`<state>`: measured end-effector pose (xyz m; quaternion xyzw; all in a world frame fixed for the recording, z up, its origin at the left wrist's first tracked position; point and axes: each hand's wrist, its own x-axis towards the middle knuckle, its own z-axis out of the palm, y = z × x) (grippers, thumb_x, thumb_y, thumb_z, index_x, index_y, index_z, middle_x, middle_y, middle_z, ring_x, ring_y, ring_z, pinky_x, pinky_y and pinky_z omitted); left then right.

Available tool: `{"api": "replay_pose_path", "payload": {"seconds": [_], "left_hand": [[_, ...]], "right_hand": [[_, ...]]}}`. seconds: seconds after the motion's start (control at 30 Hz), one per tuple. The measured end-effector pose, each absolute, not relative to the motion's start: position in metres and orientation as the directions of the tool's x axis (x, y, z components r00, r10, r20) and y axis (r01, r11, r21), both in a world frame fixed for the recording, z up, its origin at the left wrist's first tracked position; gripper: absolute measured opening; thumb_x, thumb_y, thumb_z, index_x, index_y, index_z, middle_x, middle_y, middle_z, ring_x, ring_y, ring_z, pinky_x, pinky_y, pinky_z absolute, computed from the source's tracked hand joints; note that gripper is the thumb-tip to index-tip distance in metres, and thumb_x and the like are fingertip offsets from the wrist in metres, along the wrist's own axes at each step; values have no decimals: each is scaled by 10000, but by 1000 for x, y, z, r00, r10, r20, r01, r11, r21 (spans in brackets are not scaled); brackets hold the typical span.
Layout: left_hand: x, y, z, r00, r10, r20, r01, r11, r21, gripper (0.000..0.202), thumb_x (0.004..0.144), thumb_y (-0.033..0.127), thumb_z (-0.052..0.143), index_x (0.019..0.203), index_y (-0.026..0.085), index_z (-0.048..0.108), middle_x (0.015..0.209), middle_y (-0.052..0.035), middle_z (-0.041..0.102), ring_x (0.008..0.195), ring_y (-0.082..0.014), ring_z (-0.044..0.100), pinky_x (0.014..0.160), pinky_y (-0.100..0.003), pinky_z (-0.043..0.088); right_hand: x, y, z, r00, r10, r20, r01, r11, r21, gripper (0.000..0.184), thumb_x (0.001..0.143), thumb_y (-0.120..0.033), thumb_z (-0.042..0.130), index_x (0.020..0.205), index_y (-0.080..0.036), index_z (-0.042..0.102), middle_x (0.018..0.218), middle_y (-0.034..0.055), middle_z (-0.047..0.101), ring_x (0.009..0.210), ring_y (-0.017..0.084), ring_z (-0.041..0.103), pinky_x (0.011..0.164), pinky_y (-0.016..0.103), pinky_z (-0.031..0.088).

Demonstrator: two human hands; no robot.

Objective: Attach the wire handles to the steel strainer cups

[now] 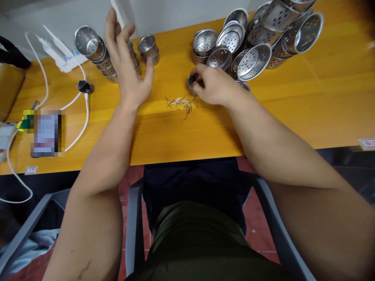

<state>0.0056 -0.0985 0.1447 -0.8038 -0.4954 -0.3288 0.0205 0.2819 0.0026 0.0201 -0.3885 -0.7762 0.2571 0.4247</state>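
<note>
My left hand [128, 72] is raised over the back left of the table, its fingers spread and nothing in them. Behind and beside it stand a leaning stack of perforated metal cups [90, 45] and a shorter pair of such cups [148, 47]. My right hand [211, 82] has its fingers closed at the rim of a small perforated metal cup [191, 89], which stands on the table; the hand hides part of the cup. A small heap of thin curved metal wires [180, 103] lies between my hands.
More perforated cups [254, 62] are piled at the back right. To the left lie a phone [45, 134], a white power strip [66, 60], white cables and a black plug [84, 86]. The wooden table [181, 140] ends just before my lap; chair armrests [135, 226] flank me.
</note>
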Motion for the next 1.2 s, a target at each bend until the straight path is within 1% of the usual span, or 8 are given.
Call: {"api": "replay_pose_path", "payload": {"seconds": [0.2, 0.4, 0.5, 0.63, 0.8, 1.0, 1.13, 1.2], "left_hand": [[7, -94, 129, 306, 811, 499, 712, -543, 445, 596, 1110, 851, 970, 1475, 412, 801, 1389, -68, 868, 1726, -402, 691, 1371, -658, 703], [-11, -52, 92, 363, 835, 415, 592, -550, 589, 652, 1055, 777, 1036, 1543, 414, 800, 1609, -152, 813, 1690, -503, 706, 1397, -719, 644], [-25, -28, 61, 499, 787, 361, 510, -604, 612, 922, 944, 750, 1123, 1686, 366, 734, 1791, -189, 730, 1671, -531, 722, 1469, -726, 579], [-34, -5, 29, 598, 706, 380, 439, -685, 582, 1295, 839, 711, 1183, 1900, 323, 550, 2002, -193, 546, 1867, -570, 508, 1586, -731, 439], [-33, 5, 27, 550, 691, 468, 438, -716, 543, 1085, 947, 604, 1065, 1884, 348, 580, 1908, -186, 636, 1815, -581, 557, 1546, -774, 477], [-27, -3, 38, 544, 660, 518, 421, -749, 512, 865, 975, 487, 979, 1780, 392, 677, 1775, -169, 731, 1709, -539, 652, 1480, -789, 530], [-24, -9, 46, 533, 660, 529, 413, -749, 519, 754, 964, 434, 998, 1678, 389, 758, 1687, -169, 773, 1662, -523, 686, 1441, -765, 569], [-23, -12, 49, 523, 675, 521, 413, -735, 537, 720, 949, 403, 1009, 1635, 383, 791, 1651, -176, 784, 1643, -533, 698, 1427, -771, 574]], "right_hand": [[281, -3, 25, -334, 791, 513, 464, 612, -640, 257, 1017, -621, 1007, 1056, -510, 779, 748, -24, 750, 808, 443, 714, 727, 627, 645], [276, -12, 39, -375, 805, 459, 513, 593, -621, 166, 1088, -546, 969, 1130, -473, 826, 836, 6, 802, 853, 432, 765, 832, 619, 683], [270, -21, 49, -450, 765, 462, 455, 641, -618, 162, 1111, -529, 952, 1202, -438, 853, 881, 11, 848, 894, 408, 801, 835, 569, 707], [253, -42, 63, -521, 760, 388, 381, 614, -691, 286, 1141, -534, 926, 1326, -334, 838, 1107, 64, 921, 1074, 400, 873, 944, 526, 738], [239, -60, 76, -573, 732, 368, 364, 630, -686, 329, 1170, -500, 908, 1438, -332, 818, 1398, 96, 922, 1328, 430, 872, 1082, 543, 747], [244, -66, 93, -593, 725, 350, 454, 660, -598, 250, 1170, -458, 879, 1389, -337, 866, 1277, 105, 920, 1264, 457, 851, 1069, 596, 713], [247, -71, 105, -596, 724, 347, 543, 682, -490, 107, 1163, -433, 863, 1200, -333, 858, 1251, 145, 882, 1336, 514, 780, 1052, 653, 681], [248, -70, 105, -597, 721, 352, 558, 688, -463, 147, 1158, -450, 885, 1120, -325, 816, 1269, 161, 855, 1364, 527, 754, 1067, 652, 665]]}}
